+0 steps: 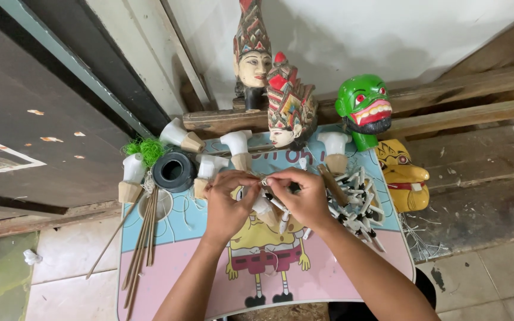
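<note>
My left hand (228,199) and my right hand (302,193) meet over the middle of a small cartoon-printed table (168,285). Together they pinch a small white carved puppet piece with a tan wooden end (263,207); the fingertips of both hands touch at its top. Thin string or wire seems to run between the fingers, but it is too small to tell. A pile of small white and black carved pieces (357,202) lies just right of my right hand.
Several white cone-shaped pieces with wooden bases (237,148) stand along the table's far edge, by a black tape roll (174,170) and green fibre tuft (147,148). Thin wooden sticks (141,238) lie at left. Painted puppet heads (290,107), a green mask (364,110) and a yellow mask (404,175) sit behind.
</note>
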